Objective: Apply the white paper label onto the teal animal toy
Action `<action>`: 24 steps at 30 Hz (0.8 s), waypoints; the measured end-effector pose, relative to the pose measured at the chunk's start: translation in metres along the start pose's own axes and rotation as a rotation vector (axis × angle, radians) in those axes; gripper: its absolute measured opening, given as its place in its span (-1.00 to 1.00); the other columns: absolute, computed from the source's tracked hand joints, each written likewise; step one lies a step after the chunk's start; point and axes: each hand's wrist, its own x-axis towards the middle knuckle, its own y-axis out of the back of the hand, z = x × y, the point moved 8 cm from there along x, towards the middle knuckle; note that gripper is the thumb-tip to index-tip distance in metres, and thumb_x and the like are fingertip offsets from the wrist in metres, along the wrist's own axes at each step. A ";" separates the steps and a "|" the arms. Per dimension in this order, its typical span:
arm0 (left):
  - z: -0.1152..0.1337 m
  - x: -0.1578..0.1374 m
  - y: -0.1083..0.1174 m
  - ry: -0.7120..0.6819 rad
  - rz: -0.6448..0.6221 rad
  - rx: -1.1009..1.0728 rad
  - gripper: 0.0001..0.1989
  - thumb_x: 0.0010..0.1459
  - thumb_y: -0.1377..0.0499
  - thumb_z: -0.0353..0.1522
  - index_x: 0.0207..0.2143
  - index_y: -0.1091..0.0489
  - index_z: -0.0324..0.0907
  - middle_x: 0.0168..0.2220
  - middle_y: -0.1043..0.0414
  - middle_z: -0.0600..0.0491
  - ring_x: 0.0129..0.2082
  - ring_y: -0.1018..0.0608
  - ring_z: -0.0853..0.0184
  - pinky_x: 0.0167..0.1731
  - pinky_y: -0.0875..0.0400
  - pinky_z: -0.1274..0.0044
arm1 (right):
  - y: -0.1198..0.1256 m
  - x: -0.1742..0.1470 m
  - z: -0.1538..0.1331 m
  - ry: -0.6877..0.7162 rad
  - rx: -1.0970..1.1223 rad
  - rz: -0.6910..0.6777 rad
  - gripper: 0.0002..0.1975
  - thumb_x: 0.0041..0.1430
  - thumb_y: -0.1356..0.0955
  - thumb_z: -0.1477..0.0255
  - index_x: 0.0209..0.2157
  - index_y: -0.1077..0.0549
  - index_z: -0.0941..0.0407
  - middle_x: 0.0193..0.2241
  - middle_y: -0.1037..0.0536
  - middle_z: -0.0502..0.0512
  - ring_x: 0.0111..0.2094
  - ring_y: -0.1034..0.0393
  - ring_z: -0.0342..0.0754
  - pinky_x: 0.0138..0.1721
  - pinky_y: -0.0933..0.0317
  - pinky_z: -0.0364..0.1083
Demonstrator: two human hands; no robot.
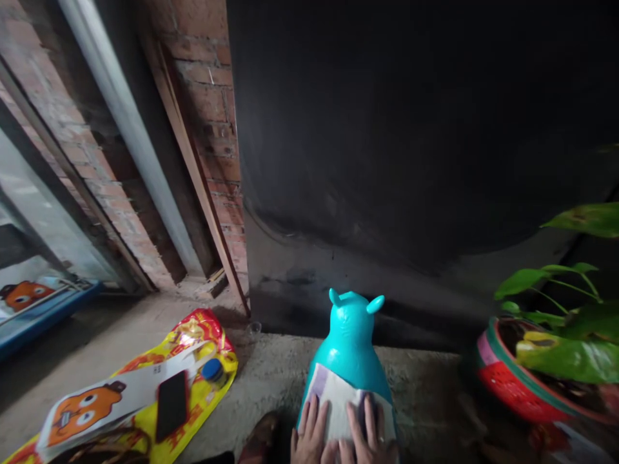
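A turquoise inflatable animal toy with two small ears [352,332] stands on the floor in front of me, its head pointing away toward the dark panel. Over its back lies a white cloth with purple stripes [334,393]. My left hand [312,435] rests flat on the cloth's left part, fingers stretched forward. Beside it, my right hand [365,435] presses flat on the right part, fingers spread. The wrists are cut off by the bottom edge of the view.
At left a yellow and red plastic sheet [203,406] bears a phone [172,406], a blue-capped bottle [211,370] and a white bag with an orange cartoon face [87,412]. A potted plant [512,380] stands right. A black panel [387,161] rises behind; a wooden plank [193,161] leans on brick.
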 end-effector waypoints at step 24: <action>0.008 0.033 0.021 0.005 0.017 -0.095 -0.32 0.20 0.21 -0.16 0.36 0.17 -0.10 0.43 0.41 0.05 0.42 0.22 0.18 0.31 0.00 0.04 | -0.001 0.026 -0.020 -0.032 -0.034 0.243 -0.52 0.31 -0.14 0.15 0.21 -0.28 -0.10 0.29 -0.16 0.24 0.28 -0.07 0.41 -0.10 -0.23 0.52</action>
